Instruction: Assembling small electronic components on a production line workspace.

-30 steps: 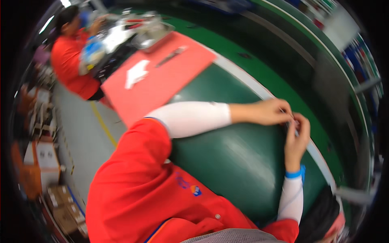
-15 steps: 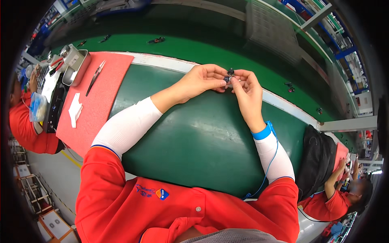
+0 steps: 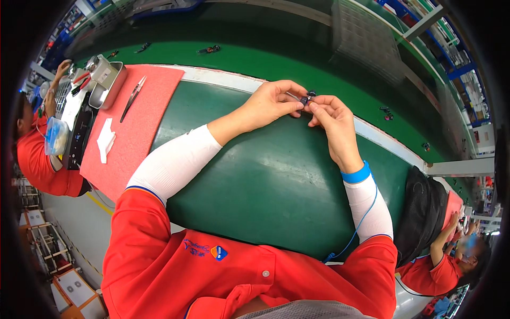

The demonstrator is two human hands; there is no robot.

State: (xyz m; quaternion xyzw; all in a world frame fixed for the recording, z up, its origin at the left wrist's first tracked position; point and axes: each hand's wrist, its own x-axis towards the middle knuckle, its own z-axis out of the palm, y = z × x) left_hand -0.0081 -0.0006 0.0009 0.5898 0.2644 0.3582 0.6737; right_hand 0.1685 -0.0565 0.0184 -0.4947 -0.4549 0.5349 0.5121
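Note:
Above the far edge of the green work mat (image 3: 239, 175), both my hands meet around a small black part with a round end (image 3: 311, 94); its exact kind is too small to make out. My left hand (image 3: 268, 106) pinches it from the left between thumb and fingers. From the right, my right hand (image 3: 336, 118) also grips it, thumb against the bent fingers. Fingers cover much of the part. A blue wrist strap (image 3: 356, 174) with a coiled cord sits on my right wrist.
Beyond the white rail (image 3: 223, 78) runs a green belt carrying several small dark parts (image 3: 209, 49). At left, a pink mat (image 3: 159, 95) holds tweezers (image 3: 133, 99), a white wipe (image 3: 106, 140) and a metal tray (image 3: 112, 87). A black bag (image 3: 422, 212) lies right. Co-workers sit on both sides.
My view has shifted slightly, so the scene sits a little further right. My right fingers have changed their hold slightly, and more of the part's round end shows.

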